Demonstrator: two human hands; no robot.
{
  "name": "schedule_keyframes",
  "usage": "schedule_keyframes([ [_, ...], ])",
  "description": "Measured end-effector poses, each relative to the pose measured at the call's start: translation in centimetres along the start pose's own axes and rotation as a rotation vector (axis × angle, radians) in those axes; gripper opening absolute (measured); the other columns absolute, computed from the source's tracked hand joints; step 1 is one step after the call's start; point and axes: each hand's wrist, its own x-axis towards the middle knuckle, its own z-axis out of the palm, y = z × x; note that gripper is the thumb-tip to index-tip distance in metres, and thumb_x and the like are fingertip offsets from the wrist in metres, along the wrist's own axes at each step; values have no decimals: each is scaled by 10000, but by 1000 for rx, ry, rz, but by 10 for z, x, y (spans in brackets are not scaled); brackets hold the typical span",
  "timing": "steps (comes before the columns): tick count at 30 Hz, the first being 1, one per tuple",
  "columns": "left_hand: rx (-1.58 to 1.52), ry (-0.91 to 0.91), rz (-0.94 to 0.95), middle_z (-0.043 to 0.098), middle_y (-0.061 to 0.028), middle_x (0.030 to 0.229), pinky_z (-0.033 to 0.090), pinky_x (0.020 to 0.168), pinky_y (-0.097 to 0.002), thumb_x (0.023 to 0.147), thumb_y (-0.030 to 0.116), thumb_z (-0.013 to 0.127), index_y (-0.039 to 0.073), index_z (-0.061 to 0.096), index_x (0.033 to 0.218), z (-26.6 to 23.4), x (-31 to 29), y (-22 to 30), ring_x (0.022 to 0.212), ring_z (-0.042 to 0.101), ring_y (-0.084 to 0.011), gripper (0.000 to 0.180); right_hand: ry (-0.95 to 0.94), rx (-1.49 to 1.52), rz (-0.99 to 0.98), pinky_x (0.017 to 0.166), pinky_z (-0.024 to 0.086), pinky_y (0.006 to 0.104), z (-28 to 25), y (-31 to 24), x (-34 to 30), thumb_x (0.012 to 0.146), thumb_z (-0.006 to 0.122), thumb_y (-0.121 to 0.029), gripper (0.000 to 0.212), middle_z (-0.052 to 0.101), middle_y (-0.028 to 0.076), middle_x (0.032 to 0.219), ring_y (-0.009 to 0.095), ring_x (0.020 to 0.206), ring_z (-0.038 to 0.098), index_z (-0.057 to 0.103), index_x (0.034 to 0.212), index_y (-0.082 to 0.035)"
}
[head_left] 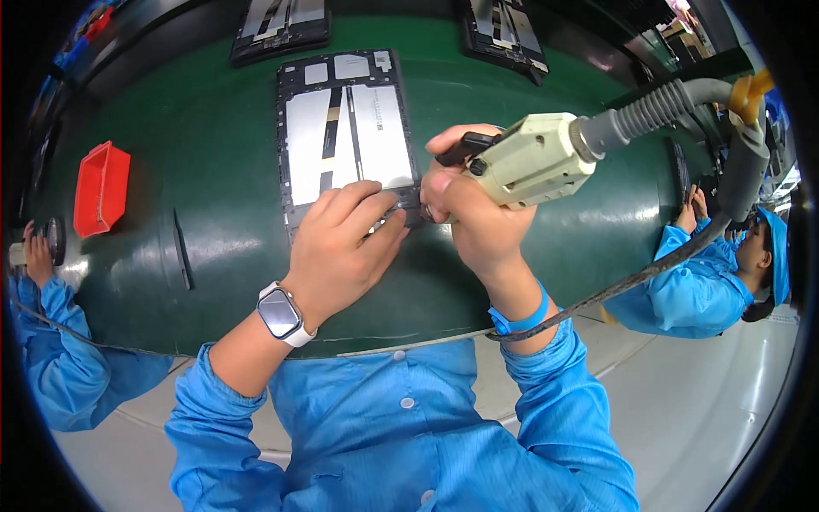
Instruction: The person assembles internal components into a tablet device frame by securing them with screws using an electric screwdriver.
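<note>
An opened tablet (388, 141) lies on the green table in front of me, its inner side up with silver panels, dark ribbon strips and a black frame. My left hand (345, 235) rests on its lower end, fingers stretched out over the frame; something small and silvery shows between them, too covered to name. In my right hand (478, 196) is a cream-coloured electric screwdriver (539, 158) with a black lever, held tilted at the tablet's lower right corner. The fingers hide its tip, so I cannot tell whether it touches a screw.
A ribbed grey cable (644, 115) runs from the screwdriver to the upper right. A thin dark cable (597, 299) passes over my right wrist. Left of the tablet lie black tweezers (182, 252) and a red bin (102, 188). Two more opened tablets are at the far edge; co-workers sit both sides.
</note>
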Motion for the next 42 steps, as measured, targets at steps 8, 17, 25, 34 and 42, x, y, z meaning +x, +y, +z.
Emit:
schedule_keyframes([
  [8,12,-3,23,617,-74,1026,484,773,-367,758,109,746,31,695,949,-3,1,-1,1031,596,-257,212,-116,22,-20,754,523,290,-5,4,1,772,662,70,281,648,71,960,125,850,610,588,1036,6],
  [17,-3,21,21,646,-78,1037,497,779,-377,753,103,747,39,700,932,2,3,2,1015,615,-265,195,-86,56,3,514,439,232,-3,1,0,777,646,34,292,603,59,757,96,595,547,609,1067,25],
  [25,9,19,14,672,-99,997,518,782,-411,714,59,776,34,700,921,-3,7,6,979,647,-306,222,221,3,-127,477,450,249,-56,-17,17,777,622,48,251,620,84,798,111,536,548,591,1026,46],
  [34,-17,25,0,671,-100,977,511,765,-406,711,59,772,34,708,903,-3,9,5,960,650,-311,204,269,15,-73,457,428,253,-69,-4,24,757,606,56,213,610,89,784,108,515,533,578,967,41],
  [42,-2,11,-20,664,-94,987,496,757,-395,724,76,766,34,711,905,-5,10,7,993,639,-292,194,301,-25,-48,447,411,268,-66,-6,26,730,560,46,209,569,66,666,123,489,513,584,938,47],
])
